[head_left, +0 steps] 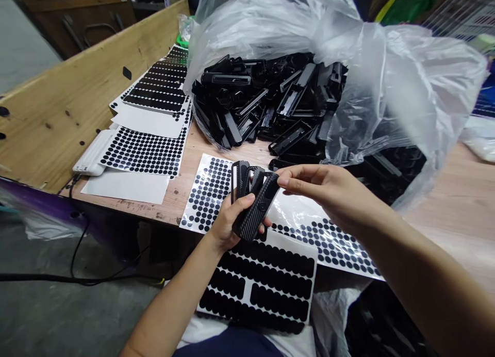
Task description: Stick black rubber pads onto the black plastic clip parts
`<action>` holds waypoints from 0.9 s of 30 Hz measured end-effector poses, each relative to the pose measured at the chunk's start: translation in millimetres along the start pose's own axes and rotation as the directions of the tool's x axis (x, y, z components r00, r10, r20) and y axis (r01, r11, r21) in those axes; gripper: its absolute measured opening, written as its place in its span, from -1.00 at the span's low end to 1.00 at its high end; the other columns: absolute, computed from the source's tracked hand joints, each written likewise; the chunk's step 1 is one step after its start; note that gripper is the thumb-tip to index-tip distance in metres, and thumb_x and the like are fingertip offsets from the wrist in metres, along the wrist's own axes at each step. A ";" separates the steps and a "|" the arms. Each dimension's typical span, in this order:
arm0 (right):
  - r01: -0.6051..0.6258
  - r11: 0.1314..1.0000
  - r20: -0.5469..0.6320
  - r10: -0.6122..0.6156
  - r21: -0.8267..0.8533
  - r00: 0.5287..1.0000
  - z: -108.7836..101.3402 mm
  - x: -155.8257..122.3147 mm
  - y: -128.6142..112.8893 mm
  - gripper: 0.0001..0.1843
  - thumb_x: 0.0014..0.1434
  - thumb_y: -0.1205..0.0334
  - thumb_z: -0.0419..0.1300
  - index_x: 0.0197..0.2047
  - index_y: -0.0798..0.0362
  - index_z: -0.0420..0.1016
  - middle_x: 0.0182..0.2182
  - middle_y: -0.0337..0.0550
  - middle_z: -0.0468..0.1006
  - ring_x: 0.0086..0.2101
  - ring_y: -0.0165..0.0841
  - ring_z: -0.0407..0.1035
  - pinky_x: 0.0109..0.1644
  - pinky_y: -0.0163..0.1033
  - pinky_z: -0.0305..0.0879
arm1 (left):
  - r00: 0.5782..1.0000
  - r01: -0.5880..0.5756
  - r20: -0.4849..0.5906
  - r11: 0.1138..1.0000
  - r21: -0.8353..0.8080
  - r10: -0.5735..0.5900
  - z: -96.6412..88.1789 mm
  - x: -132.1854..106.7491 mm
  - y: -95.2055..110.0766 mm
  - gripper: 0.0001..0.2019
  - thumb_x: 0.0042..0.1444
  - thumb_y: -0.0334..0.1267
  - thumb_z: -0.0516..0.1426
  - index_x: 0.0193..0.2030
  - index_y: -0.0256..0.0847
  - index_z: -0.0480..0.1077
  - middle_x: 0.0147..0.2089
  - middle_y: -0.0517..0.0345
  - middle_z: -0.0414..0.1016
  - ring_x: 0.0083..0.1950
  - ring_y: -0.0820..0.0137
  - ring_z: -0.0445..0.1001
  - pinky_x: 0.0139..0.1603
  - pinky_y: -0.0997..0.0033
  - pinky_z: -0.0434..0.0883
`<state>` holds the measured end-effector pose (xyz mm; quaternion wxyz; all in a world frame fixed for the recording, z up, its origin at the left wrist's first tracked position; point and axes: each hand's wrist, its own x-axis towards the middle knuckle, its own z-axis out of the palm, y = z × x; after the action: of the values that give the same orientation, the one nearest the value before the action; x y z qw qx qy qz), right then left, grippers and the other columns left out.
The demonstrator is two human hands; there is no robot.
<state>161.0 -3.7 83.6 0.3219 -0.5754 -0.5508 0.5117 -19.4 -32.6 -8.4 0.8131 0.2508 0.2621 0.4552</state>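
Observation:
My left hand is wrapped round several black plastic cases with a carbon-fibre pattern, fanned out above the table's front edge. The front black plastic case is tilted and has a round mark on its face. At that case's upper right corner, the thumb and forefinger of my right hand are pinched together. Under the hands lies a sheet of round black stickers, partly peeled. A second sheet with black scalloped strips rests on my lap, its top partly covered by my left hand.
A large clear plastic bag full of black plastic cases stands open behind my hands. Sticker sheets and a white power strip lie at left, along a wooden side board. A black cable hangs below.

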 end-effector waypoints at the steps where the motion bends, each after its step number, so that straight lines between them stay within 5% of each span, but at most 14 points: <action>1: 0.004 1.000 -0.005 -0.004 -0.013 1.000 -0.2 -0.3 -0.1 -0.48 -0.19 -0.27 0.55 -0.36 0.00 0.71 -0.29 -0.09 0.69 -0.19 -0.18 0.47 0.02 -0.08 0.32 | 1.000 -0.002 0.002 1.000 -0.001 0.002 0.1 0.1 -0.1 -0.48 0.02 0.09 0.36 -0.13 -0.34 0.40 -0.48 0.10 0.53 -0.53 0.39 0.53 -0.57 0.53 0.44; 15: 0.085 0.982 -0.042 -0.093 -0.167 0.995 -0.2 -3.7 1.4 -0.42 -0.11 -0.33 0.48 -0.28 0.03 0.70 -0.21 -0.02 0.73 -0.19 -0.06 0.60 0.01 0.03 0.48 | 1.000 -0.012 0.001 1.000 0.018 0.012 1.0 -0.4 1.2 -0.49 0.03 0.10 0.35 -0.16 -0.33 0.40 -0.51 0.05 0.55 -0.55 0.39 0.51 -0.57 0.54 0.41; 27: 0.239 0.890 -0.107 -0.301 -0.389 0.948 7.4 -15.6 -1.2 -0.73 0.17 -0.05 0.34 -0.24 -0.04 0.70 -0.20 -0.10 0.75 -0.15 -0.07 0.61 -0.01 0.02 0.51 | 1.000 -0.020 -0.007 1.000 0.000 0.020 1.3 -1.4 1.3 -0.49 0.02 0.07 0.38 -0.13 -0.32 0.39 -0.46 0.09 0.55 -0.49 0.35 0.56 -0.56 0.51 0.43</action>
<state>155.7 -19.9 86.4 0.3196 -0.5835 -0.6839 0.2994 -19.9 -33.4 -6.3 0.8076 0.2519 0.2626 0.4640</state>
